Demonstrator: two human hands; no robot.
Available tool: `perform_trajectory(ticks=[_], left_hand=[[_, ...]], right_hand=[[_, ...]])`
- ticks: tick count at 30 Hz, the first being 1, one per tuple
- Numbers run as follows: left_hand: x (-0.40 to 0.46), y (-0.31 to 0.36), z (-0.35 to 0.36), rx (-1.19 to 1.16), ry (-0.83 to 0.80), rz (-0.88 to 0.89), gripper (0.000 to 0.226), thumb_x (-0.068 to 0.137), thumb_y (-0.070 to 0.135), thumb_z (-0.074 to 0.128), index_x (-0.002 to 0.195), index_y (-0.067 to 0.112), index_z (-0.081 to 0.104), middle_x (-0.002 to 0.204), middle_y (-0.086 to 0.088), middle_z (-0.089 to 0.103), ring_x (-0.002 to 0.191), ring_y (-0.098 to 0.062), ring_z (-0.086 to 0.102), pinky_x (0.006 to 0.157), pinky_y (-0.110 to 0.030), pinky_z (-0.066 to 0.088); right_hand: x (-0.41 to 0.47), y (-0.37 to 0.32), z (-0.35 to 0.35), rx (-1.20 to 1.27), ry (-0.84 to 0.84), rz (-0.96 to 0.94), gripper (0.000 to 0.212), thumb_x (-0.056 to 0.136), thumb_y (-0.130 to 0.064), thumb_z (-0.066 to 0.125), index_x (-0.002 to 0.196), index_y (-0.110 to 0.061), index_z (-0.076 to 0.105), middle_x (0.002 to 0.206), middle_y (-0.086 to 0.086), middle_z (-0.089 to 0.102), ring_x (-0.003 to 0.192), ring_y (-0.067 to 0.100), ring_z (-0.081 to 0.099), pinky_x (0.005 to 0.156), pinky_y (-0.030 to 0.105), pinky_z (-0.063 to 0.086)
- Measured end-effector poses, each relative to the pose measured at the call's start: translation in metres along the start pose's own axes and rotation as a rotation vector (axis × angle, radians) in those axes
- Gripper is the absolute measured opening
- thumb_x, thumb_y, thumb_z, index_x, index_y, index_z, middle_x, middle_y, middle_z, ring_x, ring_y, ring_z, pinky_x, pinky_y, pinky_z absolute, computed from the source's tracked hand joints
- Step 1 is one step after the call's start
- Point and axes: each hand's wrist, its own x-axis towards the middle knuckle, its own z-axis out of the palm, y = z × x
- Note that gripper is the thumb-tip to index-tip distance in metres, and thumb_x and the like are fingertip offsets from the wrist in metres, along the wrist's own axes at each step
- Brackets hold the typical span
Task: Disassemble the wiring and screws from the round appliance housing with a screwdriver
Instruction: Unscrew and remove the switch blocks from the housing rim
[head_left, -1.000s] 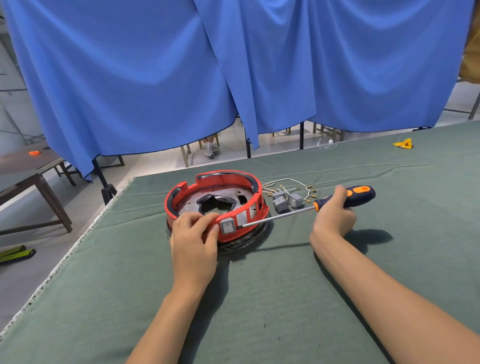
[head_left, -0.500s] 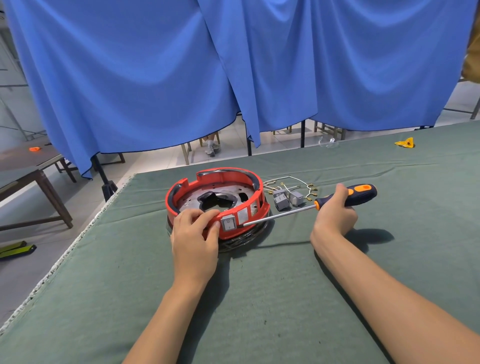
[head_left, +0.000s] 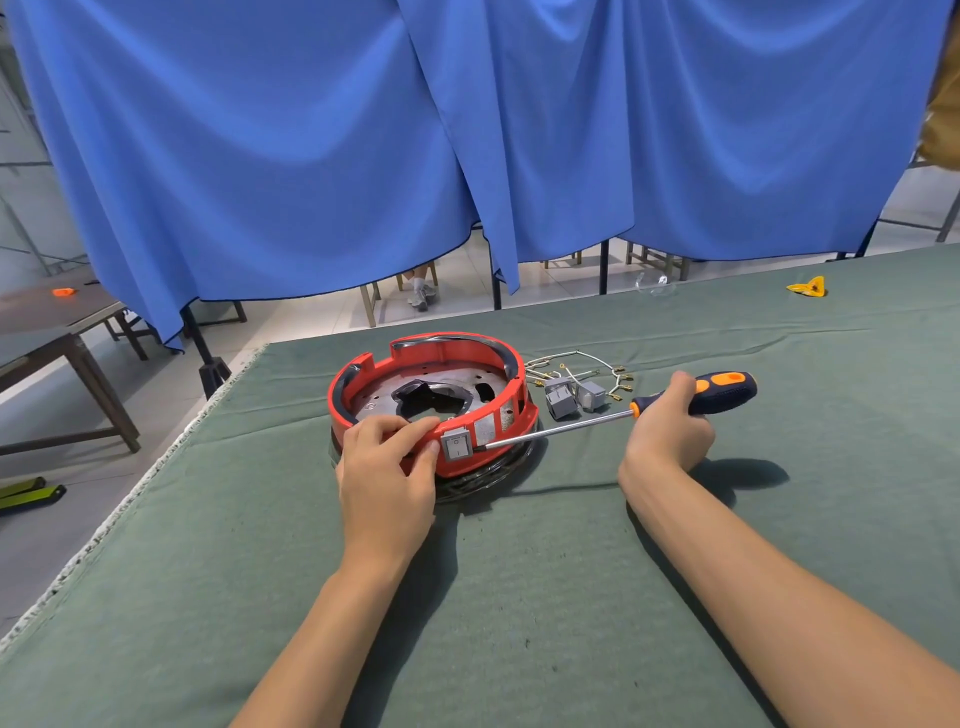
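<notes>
**Prying at the switch on the red ring**

The round housing (head_left: 434, 402) sits on the green-covered table (head_left: 519, 597), near its far left edge; the left hand (head_left: 387, 467) curls over the near rim, steadying it; the right hand (head_left: 667, 428) is wrapped round the screwdriver (head_left: 613, 415), whose tip meets the grey switch (head_left: 457, 446); loose wires (head_left: 576, 366) and two grey switches (head_left: 574, 397) lie just beside. The housing looks like light, stiff plastic, best gripped at the rim; whether the tip is under the switch's edge is too small to tell; no screws are plainly visible.

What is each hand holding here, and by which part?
Right hand grips the screwdriver by its handle. Left hand holds the red housing at its near rim, beside the grey switch.
</notes>
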Motion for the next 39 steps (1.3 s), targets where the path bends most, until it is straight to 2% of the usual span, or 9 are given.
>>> perform_trajectory(ticks=[7, 13, 16, 22, 26, 30, 32, 36, 39], left_hand=[[0.000, 0.003, -0.002, -0.004, -0.015, -0.024, 0.024, 0.085, 0.013, 0.067, 0.108, 0.019, 0.072, 0.098, 0.002, 0.054, 0.100, -0.012, 0.042, 0.094, -0.050, 0.041], [0.001, 0.003, -0.001, -0.015, -0.021, -0.038, 0.023, 0.085, 0.013, 0.067, 0.107, 0.019, 0.072, 0.098, 0.003, 0.053, 0.101, -0.012, 0.041, 0.094, -0.051, 0.042], [0.001, 0.003, -0.001, -0.027, -0.037, -0.042, 0.023, 0.086, 0.013, 0.066, 0.108, 0.020, 0.072, 0.098, 0.005, 0.052, 0.100, -0.010, 0.039, 0.093, -0.050, 0.043], [0.002, -0.001, -0.002, -0.045, -0.042, -0.021, 0.024, 0.085, 0.009, 0.067, 0.105, 0.020, 0.073, 0.095, 0.004, 0.053, 0.098, -0.012, 0.040, 0.091, -0.050, 0.043], [0.003, -0.001, 0.000, -0.029, -0.042, -0.023, 0.023, 0.084, 0.010, 0.068, 0.105, 0.020, 0.073, 0.095, 0.003, 0.053, 0.097, -0.014, 0.042, 0.091, -0.052, 0.043], [0.004, -0.002, 0.001, -0.037, -0.031, -0.008, 0.024, 0.083, 0.007, 0.068, 0.102, 0.020, 0.074, 0.093, 0.001, 0.054, 0.095, -0.018, 0.045, 0.089, -0.052, 0.043], [0.005, -0.002, 0.000, -0.029, -0.039, 0.003, 0.025, 0.083, 0.006, 0.068, 0.102, 0.020, 0.074, 0.092, 0.002, 0.054, 0.095, -0.019, 0.045, 0.088, -0.051, 0.043], [0.006, -0.002, -0.002, -0.024, -0.056, 0.000, 0.025, 0.083, 0.007, 0.068, 0.103, 0.021, 0.074, 0.091, 0.004, 0.052, 0.096, -0.017, 0.045, 0.089, -0.051, 0.043], [0.006, -0.002, -0.001, -0.023, -0.041, 0.001, 0.024, 0.084, 0.008, 0.068, 0.103, 0.020, 0.074, 0.091, 0.003, 0.053, 0.096, -0.017, 0.045, 0.088, -0.052, 0.043]], right_hand=[[0.007, 0.004, 0.018, -0.105, 0.006, 0.026, 0.036, 0.087, -0.044, 0.045, 0.062, -0.019, 0.051, 0.060, -0.006, 0.056, 0.057, 0.014, 0.050, 0.063, 0.031, 0.037], [0.014, 0.011, 0.036, -0.169, -0.017, 0.038, 0.041, 0.087, -0.047, 0.044, 0.065, -0.014, 0.055, 0.059, -0.005, 0.057, 0.057, 0.019, 0.050, 0.054, 0.032, 0.032], [0.017, 0.013, 0.046, -0.194, -0.039, 0.039, 0.041, 0.087, -0.047, 0.046, 0.062, -0.016, 0.051, 0.059, -0.004, 0.056, 0.055, 0.018, 0.050, 0.050, 0.031, 0.031], [0.023, 0.020, 0.071, -0.298, -0.094, 0.024, 0.040, 0.089, -0.049, 0.048, 0.071, -0.014, 0.049, 0.065, -0.003, 0.053, 0.060, 0.021, 0.050, 0.057, 0.031, 0.032], [0.023, 0.022, 0.083, -0.371, -0.088, -0.015, 0.037, 0.089, -0.048, 0.048, 0.084, -0.012, 0.052, 0.083, 0.004, 0.059, 0.075, 0.029, 0.055, 0.064, 0.033, 0.037], [0.023, 0.022, 0.087, -0.407, -0.088, -0.026, 0.037, 0.089, -0.048, 0.047, 0.082, -0.012, 0.050, 0.080, 0.004, 0.057, 0.076, 0.030, 0.056, 0.066, 0.035, 0.043], [0.023, 0.021, 0.084, -0.428, -0.090, -0.032, 0.036, 0.090, -0.046, 0.046, 0.081, -0.012, 0.049, 0.075, 0.004, 0.054, 0.075, 0.030, 0.055, 0.065, 0.034, 0.040], [0.022, 0.018, 0.079, -0.459, -0.111, -0.028, 0.032, 0.092, -0.043, 0.045, 0.087, -0.012, 0.049, 0.086, 0.005, 0.053, 0.077, 0.029, 0.052, 0.066, 0.033, 0.038], [0.020, 0.014, 0.071, -0.401, -0.124, 0.016, 0.034, 0.091, -0.043, 0.047, 0.088, -0.010, 0.054, 0.080, 0.003, 0.056, 0.070, 0.027, 0.054, 0.060, 0.031, 0.037]])
